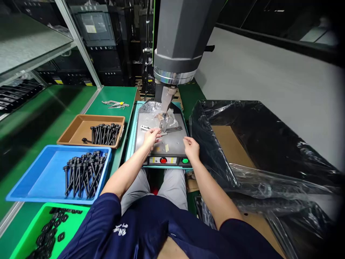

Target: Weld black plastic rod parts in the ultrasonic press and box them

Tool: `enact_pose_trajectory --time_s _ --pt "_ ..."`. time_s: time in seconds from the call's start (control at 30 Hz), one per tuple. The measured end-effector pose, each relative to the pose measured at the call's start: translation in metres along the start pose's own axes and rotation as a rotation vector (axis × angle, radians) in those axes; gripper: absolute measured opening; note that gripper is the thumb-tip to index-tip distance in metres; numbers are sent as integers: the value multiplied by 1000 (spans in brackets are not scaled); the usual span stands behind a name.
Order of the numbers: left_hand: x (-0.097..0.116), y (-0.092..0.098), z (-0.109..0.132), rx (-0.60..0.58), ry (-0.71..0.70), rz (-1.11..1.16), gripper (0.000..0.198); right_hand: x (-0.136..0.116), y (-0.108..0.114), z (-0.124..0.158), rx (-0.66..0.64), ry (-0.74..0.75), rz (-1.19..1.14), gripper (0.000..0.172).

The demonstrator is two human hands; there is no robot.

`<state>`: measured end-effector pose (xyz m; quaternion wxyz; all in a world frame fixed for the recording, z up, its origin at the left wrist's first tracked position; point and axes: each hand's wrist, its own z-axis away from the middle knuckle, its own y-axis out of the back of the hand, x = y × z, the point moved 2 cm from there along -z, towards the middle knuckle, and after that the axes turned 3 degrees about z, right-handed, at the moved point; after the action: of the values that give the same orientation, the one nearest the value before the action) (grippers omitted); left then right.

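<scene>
Black bolt-like parts lie in trays; I can't tell which are done, nor whether I pinch anything: left hand bunched at the fixture, right hand half-curled by the metal plate's right edge.

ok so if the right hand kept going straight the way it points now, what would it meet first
Probably the metal bar lying across the grey plate, near its right end; the right hand's height is unclear, so it might pass over.
</scene>
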<state>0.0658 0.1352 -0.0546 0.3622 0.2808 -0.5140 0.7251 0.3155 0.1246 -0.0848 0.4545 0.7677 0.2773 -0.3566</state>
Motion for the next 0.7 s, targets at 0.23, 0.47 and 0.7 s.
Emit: enact_pose_trajectory --time_s 0.23,0.47,0.7 --pt "-86 88 46 227 -245 -110 37 68 41 63 -59 256 477 61" --pt "-135 119 41 62 -272 -367 43 108 35 74 -95 288 470 67" --pt "-128 128 34 -22 -233 -413 44 111 29 80 -32 254 481 63"
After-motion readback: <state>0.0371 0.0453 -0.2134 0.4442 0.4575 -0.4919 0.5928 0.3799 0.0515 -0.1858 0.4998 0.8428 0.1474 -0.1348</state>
